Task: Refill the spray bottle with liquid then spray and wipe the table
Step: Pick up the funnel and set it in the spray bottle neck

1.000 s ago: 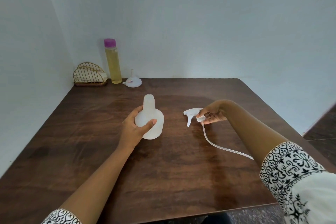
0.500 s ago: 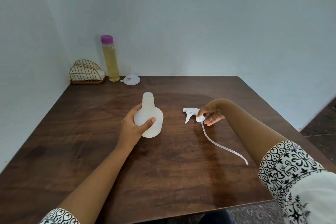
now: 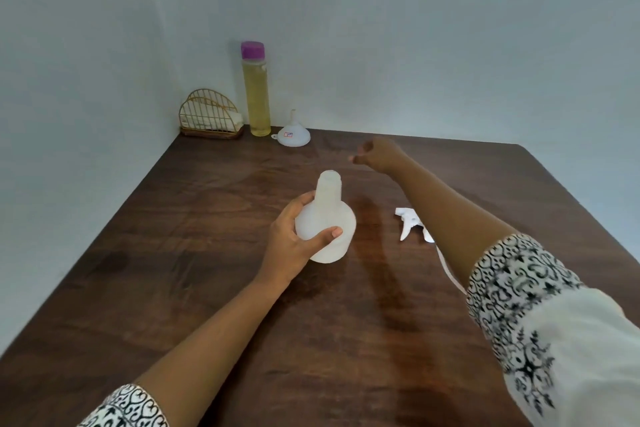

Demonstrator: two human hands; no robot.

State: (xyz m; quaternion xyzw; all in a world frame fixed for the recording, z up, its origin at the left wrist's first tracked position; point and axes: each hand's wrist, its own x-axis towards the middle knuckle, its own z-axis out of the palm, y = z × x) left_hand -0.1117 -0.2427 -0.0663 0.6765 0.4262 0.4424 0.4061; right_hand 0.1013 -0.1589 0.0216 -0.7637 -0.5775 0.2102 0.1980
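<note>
A white translucent spray bottle [image 3: 329, 218] stands upright and uncapped in the middle of the dark wooden table [image 3: 207, 305]. My left hand [image 3: 294, 239] grips its round body. The white trigger sprayer head [image 3: 410, 224] with its clear tube lies on the table to the right, partly hidden by my right forearm. My right hand [image 3: 379, 154] is in the air beyond the bottle, fingers loosely curled, holding nothing. A tall bottle of yellow liquid [image 3: 255, 90] with a purple cap and a small white funnel [image 3: 292, 135] stand at the far left edge.
A gold wire holder [image 3: 209, 116] with folded white cloths sits in the far left corner beside the yellow bottle. Pale walls close the table on the left and at the back. The table's right edge drops to a dark floor.
My right hand has let go of the sprayer head, which now lies on the table, and has moved forward and left toward the funnel. My left hand still holds the bottle.
</note>
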